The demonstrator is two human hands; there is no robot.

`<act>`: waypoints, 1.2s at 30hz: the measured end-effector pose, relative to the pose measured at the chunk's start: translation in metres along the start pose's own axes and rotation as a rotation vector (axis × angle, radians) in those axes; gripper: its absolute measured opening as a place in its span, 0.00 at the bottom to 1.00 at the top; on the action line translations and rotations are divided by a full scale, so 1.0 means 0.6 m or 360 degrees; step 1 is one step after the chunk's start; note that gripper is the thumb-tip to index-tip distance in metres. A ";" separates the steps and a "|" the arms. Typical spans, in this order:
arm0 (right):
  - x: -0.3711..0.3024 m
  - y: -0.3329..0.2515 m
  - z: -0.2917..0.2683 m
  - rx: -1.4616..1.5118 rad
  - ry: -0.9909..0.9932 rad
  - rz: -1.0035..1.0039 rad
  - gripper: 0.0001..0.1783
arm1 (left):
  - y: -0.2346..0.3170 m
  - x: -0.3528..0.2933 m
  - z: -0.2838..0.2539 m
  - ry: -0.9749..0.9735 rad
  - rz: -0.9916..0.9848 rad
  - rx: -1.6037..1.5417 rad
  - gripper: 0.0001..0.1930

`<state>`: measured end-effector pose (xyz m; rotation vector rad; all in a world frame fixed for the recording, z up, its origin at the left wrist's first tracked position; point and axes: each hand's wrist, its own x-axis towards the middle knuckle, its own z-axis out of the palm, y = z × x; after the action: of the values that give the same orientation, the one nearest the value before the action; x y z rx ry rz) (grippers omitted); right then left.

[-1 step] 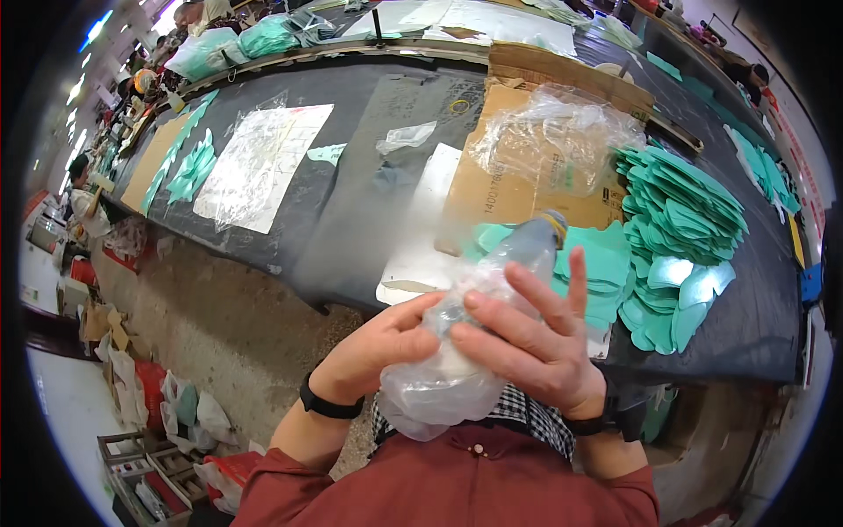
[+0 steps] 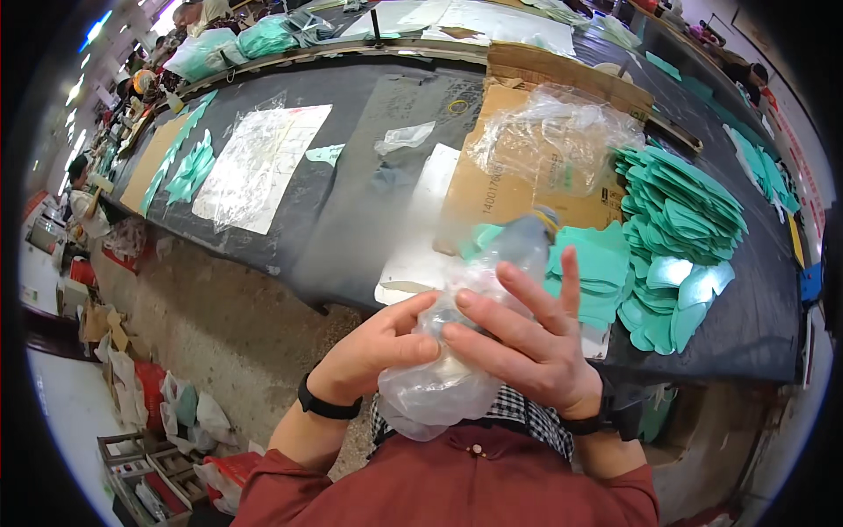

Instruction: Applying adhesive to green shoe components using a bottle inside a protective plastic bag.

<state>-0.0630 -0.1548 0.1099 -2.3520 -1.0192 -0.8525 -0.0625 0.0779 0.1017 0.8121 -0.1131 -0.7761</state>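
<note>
In front of my chest I hold a crumpled, see-through plastic bag (image 2: 439,395) in both hands. My left hand (image 2: 386,338) is closed round its left side, the thumb lying across it. Two fingers of my right hand (image 2: 536,347) press on the bag from the right, while other fingers stick up and apart. Out of the bag's far end points a grey-blue, bottle-like piece (image 2: 525,241) with a yellow band (image 2: 548,220) round its tip. What lies inside the bag is blurred and partly hidden by my fingers. Just beyond are flat green cut pieces (image 2: 590,263).
A tall stack of green pieces (image 2: 680,206) stands right on the dark table (image 2: 351,211). Thin clear film (image 2: 544,132) lies on a cardboard sheet (image 2: 474,189). Left are a white sheet (image 2: 294,145) and loose green pieces (image 2: 191,171). Boxes and bags (image 2: 176,408) crowd the floor; people work farther off.
The bag, its banded tip and my right hand have shifted very slightly left. My grip looks the same.
</note>
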 end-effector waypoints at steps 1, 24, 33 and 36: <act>0.006 -0.003 0.008 0.0054 -0.0067 0.0000 0.20 | 0.003 -0.002 -0.002 0.0049 0.0000 0.0094 0.37; 0.200 0.102 0.243 0.0944 0.0099 0.0893 0.26 | 0.024 -0.162 -0.163 0.1387 0.1054 0.0245 0.38; 0.215 0.137 0.388 0.0553 0.0022 0.0722 0.23 | -0.015 -0.160 -0.166 0.1273 0.0523 0.0128 0.46; 0.210 0.144 0.401 0.0378 0.0052 0.0624 0.22 | -0.020 -0.156 -0.158 0.1264 0.0455 0.0104 0.47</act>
<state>0.1576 -0.0038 0.0114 -2.2185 -0.5778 -0.5821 -0.1018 0.1927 0.0452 1.0861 0.4487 -0.1445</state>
